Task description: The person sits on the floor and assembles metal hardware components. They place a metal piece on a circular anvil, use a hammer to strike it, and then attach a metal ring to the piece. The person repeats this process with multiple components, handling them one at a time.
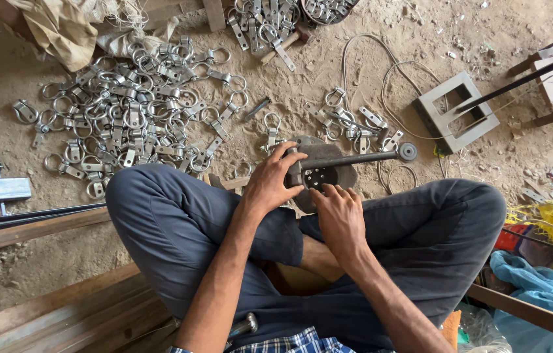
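I sit cross-legged on a sandy floor. My left hand grips the near end of a dark metal rod tool where it meets a small perforated plate. The rod runs right to a round knob. Beneath it lies a dark round iron block. My right hand rests at the block's near edge, fingertips touching the perforated plate. Whether it pinches a small part is hidden.
A large heap of silver ring-and-plate fittings covers the floor at the left, with more beyond the block. A square metal frame lies at the right, wooden planks at lower left, yellow and blue cloth at the right.
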